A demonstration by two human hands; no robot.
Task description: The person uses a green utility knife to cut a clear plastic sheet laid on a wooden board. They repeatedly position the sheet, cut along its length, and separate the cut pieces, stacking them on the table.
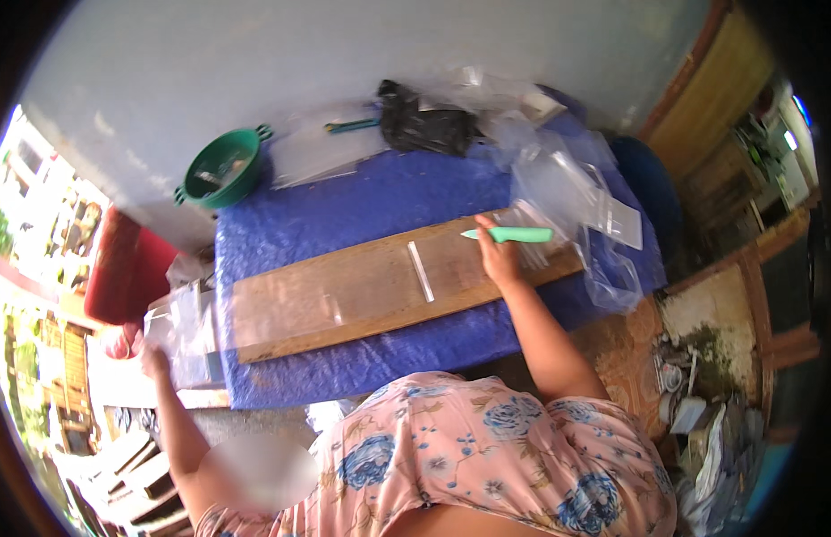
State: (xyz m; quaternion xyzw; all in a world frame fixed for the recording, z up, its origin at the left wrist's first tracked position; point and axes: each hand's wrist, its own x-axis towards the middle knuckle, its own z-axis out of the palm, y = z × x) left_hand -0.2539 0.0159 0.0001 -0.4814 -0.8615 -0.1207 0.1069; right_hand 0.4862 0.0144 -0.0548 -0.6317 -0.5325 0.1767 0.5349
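Note:
A long wooden board (362, 325) lies across the blue plastic sheet (308, 235) that covers the table. Clear plastic film (362, 285) stretches over the board, with a narrow whitish strip (421, 272) across it. My right hand (499, 258) is on the right part of the board and holds a knife with a light green handle (523, 234), its short blade pointing left. At the far left, beyond the table's edge, my left hand (154, 361) grips the end of the clear plastic (177, 329); its fingertips are hard to make out.
A green plastic colander (224, 168) stands at the back left with small things inside. Along the back lie flat clear plastic sheets (315, 151), a blue-green tool (352, 125) and a black plastic bag (425, 124). Crumpled clear bags (556, 174) cover the right end. A red chair (127, 268) stands left.

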